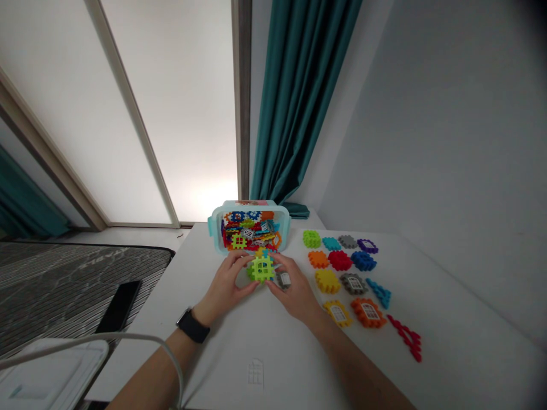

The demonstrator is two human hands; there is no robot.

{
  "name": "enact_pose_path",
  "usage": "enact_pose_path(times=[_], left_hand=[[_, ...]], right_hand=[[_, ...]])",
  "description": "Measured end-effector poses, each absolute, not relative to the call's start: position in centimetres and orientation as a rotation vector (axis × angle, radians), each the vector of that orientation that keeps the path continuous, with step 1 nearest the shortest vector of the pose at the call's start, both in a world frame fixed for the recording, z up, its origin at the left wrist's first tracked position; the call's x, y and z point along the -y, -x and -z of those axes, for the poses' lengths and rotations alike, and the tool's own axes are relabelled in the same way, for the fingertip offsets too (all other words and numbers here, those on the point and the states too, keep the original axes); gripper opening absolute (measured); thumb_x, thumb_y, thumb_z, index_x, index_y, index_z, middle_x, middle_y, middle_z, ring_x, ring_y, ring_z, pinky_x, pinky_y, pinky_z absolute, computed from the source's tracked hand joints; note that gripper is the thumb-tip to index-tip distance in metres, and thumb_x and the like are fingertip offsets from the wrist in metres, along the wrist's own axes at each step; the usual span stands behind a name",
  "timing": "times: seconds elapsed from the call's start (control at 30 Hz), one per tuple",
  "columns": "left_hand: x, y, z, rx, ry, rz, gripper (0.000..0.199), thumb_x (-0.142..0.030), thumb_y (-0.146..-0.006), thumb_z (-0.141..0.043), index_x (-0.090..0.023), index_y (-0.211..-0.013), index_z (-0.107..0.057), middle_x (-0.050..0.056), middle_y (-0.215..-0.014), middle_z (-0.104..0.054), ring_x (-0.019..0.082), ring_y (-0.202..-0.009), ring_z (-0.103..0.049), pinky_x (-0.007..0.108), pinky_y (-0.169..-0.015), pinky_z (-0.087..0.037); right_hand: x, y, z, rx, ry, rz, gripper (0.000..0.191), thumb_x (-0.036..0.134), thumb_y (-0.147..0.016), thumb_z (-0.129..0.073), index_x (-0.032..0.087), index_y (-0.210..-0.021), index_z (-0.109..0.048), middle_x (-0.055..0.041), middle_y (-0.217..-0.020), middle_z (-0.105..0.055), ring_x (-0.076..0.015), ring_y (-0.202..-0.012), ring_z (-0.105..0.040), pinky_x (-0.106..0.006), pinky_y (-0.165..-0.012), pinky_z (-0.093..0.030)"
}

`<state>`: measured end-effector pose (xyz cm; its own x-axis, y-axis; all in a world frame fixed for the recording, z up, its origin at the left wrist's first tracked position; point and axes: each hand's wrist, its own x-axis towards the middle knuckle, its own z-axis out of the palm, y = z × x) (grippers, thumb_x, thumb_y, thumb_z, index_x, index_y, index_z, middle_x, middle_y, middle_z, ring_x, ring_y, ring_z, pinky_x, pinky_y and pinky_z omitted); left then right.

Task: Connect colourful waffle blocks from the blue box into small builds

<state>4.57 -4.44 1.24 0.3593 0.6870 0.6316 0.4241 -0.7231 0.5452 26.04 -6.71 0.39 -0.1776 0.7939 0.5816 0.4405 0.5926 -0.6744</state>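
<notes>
My left hand (226, 282) and my right hand (294, 287) meet at the middle of the white table (239, 359), both gripping a lime green plastic waffle block (262, 268). Small orange, blue and grey pieces seem joined behind it, partly hidden. A grey block with a window pattern (282, 279) sits against my right fingers. Just beyond my hands stands a clear plastic box with a teal rim (249, 228), full of mixed waffle blocks. To the right, several single-colour blocks lie in rough rows, among them a red one (339, 260) and an orange one (367, 312).
A black phone (118, 306) lies on a dark patterned mattress (68, 285) left of the table. A white lid (51, 376) and a pale cable (98, 340) are at lower left. A wall (436, 114) rises on the right; a teal curtain (294, 97) hangs behind the box.
</notes>
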Motion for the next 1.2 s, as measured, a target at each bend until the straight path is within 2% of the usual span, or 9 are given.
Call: enact_pose_path(times=[0.27,0.53,0.73,0.97,1.07,1.13,1.2], left_hand=[[4.6,-4.7,-1.7,-0.960,-2.294,-1.322,0.050,-0.020,-0.083,-0.068,-0.024,-0.130,-0.053,0.011,-0.122,-0.055,0.021,-0.099,-0.061,0.041,-0.093,-0.054],[4.4,-4.5,-1.6,-0.985,-2.326,-1.230,0.047,-0.024,-0.083,-0.071,-0.025,-0.128,-0.057,0.012,-0.123,-0.056,0.025,-0.107,-0.060,0.044,-0.095,-0.054],[4.3,-4.6,-1.4,-0.985,-2.334,-1.257,0.046,-0.024,-0.084,-0.069,-0.025,-0.128,-0.055,0.011,-0.121,-0.056,0.022,-0.100,-0.062,0.041,-0.092,-0.054],[4.5,-4.6,-1.8,-0.964,-2.255,-1.249,0.043,-0.024,-0.084,-0.069,-0.024,-0.125,-0.056,0.010,-0.120,-0.056,0.022,-0.099,-0.060,0.040,-0.093,-0.052],[4.7,-4.8,-2.3,-0.929,-2.144,-1.251,0.032,-0.028,-0.085,-0.068,-0.021,-0.116,-0.061,0.009,-0.115,-0.057,0.020,-0.094,-0.059,0.037,-0.086,-0.051],[4.9,-5.1,-2.5,-0.901,-2.049,-1.206,0.019,-0.035,-0.090,-0.062,-0.018,-0.100,-0.064,0.008,-0.104,-0.059,0.020,-0.091,-0.058,0.033,-0.081,-0.050],[4.9,-5.4,-2.4,-0.880,-1.918,-1.127,0.028,-0.042,-0.094,-0.054,-0.017,-0.085,-0.062,0.005,-0.088,-0.059,0.018,-0.082,-0.056,0.030,-0.074,-0.047]], right_hand=[[7.0,-26.0,-0.5,1.817,0.992,-0.462,0.060,0.020,-0.086,-0.061,0.030,-0.143,-0.044,-0.0101,-0.138,-0.056,-0.0246,-0.113,-0.061,-0.043,-0.093,-0.056],[6.8,-26.3,-0.7,1.870,0.928,-0.372,0.049,0.016,-0.089,-0.056,0.029,-0.136,-0.051,-0.0098,-0.137,-0.058,-0.0250,-0.120,-0.058,-0.043,-0.093,-0.055],[6.5,-26.3,-0.2,1.894,0.924,-0.267,0.039,0.016,-0.091,-0.054,0.028,-0.129,-0.055,-0.0101,-0.126,-0.064,-0.0244,-0.115,-0.060,-0.047,-0.099,-0.052],[6.8,-26.4,-0.8,1.893,0.913,-0.245,0.026,0.019,-0.094,-0.055,0.028,-0.116,-0.064,-0.0088,-0.123,-0.065,-0.0241,-0.116,-0.061,-0.043,-0.099,-0.051],[6.9,-26.5,-1.0,1.901,0.908,-0.255,0.023,0.021,-0.096,-0.053,0.028,-0.113,-0.067,-0.0085,-0.115,-0.068,-0.0239,-0.110,-0.062,-0.041,-0.096,-0.052],[7.0,-26.3,-1.0,1.886,0.919,-0.283,0.020,0.024,-0.097,-0.052,0.026,-0.107,-0.068,-0.0079,-0.102,-0.069,-0.0233,-0.099,-0.064,-0.039,-0.088,-0.054],[7.1,-26.0,-0.9,1.837,0.966,-0.346,0.017,0.028,-0.097,-0.051,0.024,-0.098,-0.068,-0.0064,-0.089,-0.069,-0.0219,-0.086,-0.064,-0.035,-0.079,-0.053]])
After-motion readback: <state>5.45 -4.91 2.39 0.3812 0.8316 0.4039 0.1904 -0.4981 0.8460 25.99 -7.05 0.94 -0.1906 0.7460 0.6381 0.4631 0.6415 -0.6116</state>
